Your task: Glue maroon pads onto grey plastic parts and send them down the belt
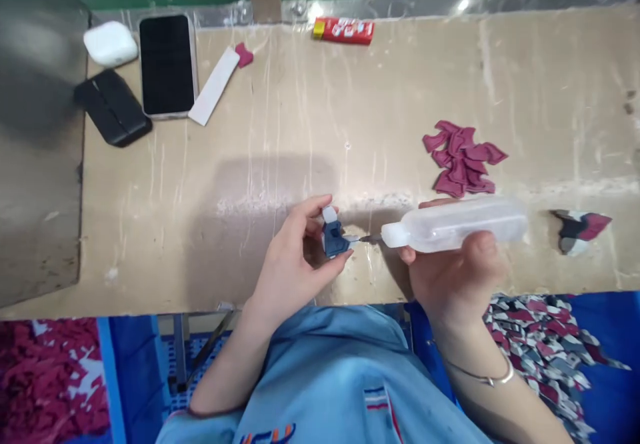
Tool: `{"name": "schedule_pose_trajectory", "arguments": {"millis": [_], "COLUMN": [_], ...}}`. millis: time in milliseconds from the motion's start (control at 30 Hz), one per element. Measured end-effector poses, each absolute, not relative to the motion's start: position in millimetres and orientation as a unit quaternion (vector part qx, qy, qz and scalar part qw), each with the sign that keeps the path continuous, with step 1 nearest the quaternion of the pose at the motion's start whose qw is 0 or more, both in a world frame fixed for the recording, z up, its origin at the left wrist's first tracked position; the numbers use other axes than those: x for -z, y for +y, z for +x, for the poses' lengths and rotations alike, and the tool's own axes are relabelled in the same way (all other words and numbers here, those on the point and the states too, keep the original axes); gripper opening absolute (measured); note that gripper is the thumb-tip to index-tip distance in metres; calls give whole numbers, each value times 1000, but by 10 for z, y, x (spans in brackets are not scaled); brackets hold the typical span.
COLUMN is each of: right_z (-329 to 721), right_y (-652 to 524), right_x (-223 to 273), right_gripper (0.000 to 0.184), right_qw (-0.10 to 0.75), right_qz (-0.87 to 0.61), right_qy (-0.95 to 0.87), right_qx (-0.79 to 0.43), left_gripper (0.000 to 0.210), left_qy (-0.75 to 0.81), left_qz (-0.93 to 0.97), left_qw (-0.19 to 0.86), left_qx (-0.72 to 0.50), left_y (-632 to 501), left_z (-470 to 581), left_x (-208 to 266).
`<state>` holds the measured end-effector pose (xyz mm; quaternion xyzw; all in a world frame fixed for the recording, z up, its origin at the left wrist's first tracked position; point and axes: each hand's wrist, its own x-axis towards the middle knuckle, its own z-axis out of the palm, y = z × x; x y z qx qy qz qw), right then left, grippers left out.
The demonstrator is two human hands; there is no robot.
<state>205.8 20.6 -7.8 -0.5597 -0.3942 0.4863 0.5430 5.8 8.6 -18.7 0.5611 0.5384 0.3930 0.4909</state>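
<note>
Between the thumb and fingers of my left hand (295, 257) is a small dark blue piece (333, 239) with light grey parts at its top and right side. My right hand (457, 277) is wrapped round a translucent squeeze bottle (463, 223), lying nearly level with its white cap toward the left. The bottle's thin dark nozzle (370, 238) points at the grey part of the blue piece; whether they touch I cannot tell. Beyond the bottle lies a pile of maroon pieces (463, 157). Off to the right rests a joined piece (580, 229) in maroon, dark and grey.
At the back left are a white case (110, 43), a black case (113, 107), a phone (167, 64) and a white strip (215, 87). A red tube (344, 31) lies at the back. Below the table edge stand blue crates with maroon pieces (50, 377) and multicoloured pieces (543, 344).
</note>
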Motion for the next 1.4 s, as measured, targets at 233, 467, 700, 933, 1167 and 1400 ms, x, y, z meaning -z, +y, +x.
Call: {"name": "schedule_pose_trajectory", "arguments": {"millis": [233, 467, 700, 933, 1167, 1400], "right_z": [1949, 1929, 1932, 1959, 1979, 2057], "right_y": [72, 79, 33, 38, 50, -17], "right_x": [273, 227, 245, 296, 323, 311], "right_gripper": [55, 66, 67, 54, 51, 49], "right_qw": [619, 618, 585, 595, 585, 537], "right_qz": [-567, -586, -608, -581, -549, -546], "right_qy": [-395, -380, -425, -496, -579, -636], "right_qx": [-374, -361, -328, -248, -147, -92], "left_gripper": [64, 65, 66, 66, 66, 67], "left_qy": [536, 535, 539, 525, 518, 512], "left_qz": [563, 575, 579, 589, 593, 608], "left_qw": [499, 488, 484, 482, 481, 469], "left_qx": [-383, -381, -375, -381, -386, -385], "left_y": [92, 93, 89, 95, 89, 103], "left_z": [54, 44, 49, 54, 52, 46], "left_x": [149, 142, 144, 137, 142, 134]}}
